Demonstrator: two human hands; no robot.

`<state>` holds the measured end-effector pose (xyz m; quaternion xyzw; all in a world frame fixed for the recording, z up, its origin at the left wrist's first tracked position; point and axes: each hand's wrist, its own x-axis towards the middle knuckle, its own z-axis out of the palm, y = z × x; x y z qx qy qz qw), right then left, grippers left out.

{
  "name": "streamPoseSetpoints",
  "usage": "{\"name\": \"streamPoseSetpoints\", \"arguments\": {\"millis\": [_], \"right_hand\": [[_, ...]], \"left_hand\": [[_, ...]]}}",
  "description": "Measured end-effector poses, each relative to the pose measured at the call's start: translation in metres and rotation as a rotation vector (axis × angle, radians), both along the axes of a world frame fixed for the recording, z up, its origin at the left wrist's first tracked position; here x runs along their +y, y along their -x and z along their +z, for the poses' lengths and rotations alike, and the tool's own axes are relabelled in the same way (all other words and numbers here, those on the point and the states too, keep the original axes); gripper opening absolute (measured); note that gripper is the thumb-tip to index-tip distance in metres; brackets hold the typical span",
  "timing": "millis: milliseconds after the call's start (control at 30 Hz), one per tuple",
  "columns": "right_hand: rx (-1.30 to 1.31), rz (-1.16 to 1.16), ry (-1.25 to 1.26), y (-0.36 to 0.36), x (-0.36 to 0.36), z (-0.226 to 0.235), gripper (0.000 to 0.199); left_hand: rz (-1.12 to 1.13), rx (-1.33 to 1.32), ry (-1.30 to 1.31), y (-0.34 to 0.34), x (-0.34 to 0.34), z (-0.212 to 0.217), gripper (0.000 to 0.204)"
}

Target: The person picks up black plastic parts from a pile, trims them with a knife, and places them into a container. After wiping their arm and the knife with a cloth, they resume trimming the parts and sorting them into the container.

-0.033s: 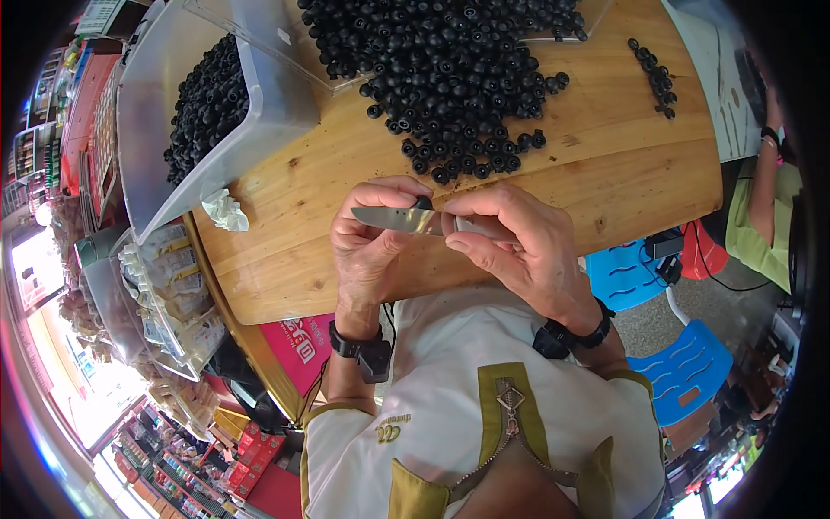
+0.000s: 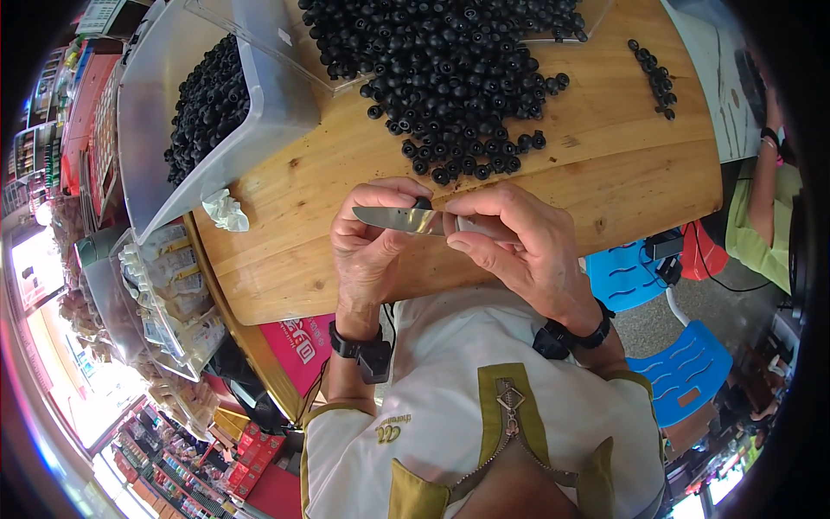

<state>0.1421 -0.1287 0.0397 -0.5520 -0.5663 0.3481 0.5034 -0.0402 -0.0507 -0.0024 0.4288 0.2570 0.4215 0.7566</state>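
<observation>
My right hand [image 2: 523, 244] grips a small knife [image 2: 398, 220] by its handle, the shiny blade pointing left. Between the fingers of my left hand [image 2: 367, 238] is a small round black piece [image 2: 423, 203], mostly hidden behind the blade. The blade lies across that piece, close to my left thumb and fingertips. Beyond both hands spreads a large pile of similar round black pieces [image 2: 450, 78], several of them showing a hole in the middle. Both hands are above the near part of the wooden table [image 2: 285, 259].
A translucent plastic bin [image 2: 285, 108] with more black pieces [image 2: 207, 108] stands at the left. Crumpled white tissue [image 2: 226, 211] lies beside it. A short row of black pieces [image 2: 655, 80] sits far right. Blue chairs [image 2: 683, 372] stand right of the table; another person's arm [image 2: 764, 182] shows beyond.
</observation>
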Motion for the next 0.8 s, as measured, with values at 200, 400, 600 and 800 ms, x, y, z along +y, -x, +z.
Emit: {"name": "streamPoseSetpoints", "arguments": {"millis": [200, 400, 600, 800], "right_hand": [[-0.002, 0.034, 0.065, -0.005, -0.001, 0.003, 0.021], [-0.011, -0.256, 0.291, -0.03, -0.001, -0.016, 0.017], [0.152, -0.37, 0.228, -0.038, -0.005, -0.009, 0.014], [0.145, -0.326, 0.242, -0.031, -0.006, -0.009, 0.016]], "left_hand": [[0.043, 0.001, -0.041, -0.002, -0.004, 0.002, 0.026], [0.124, -0.026, -0.222, 0.002, -0.005, 0.02, 0.02], [0.57, 0.34, -0.812, 0.053, 0.064, 0.07, 0.022], [0.809, 0.861, -1.036, 0.076, 0.104, 0.101, 0.017]]}}
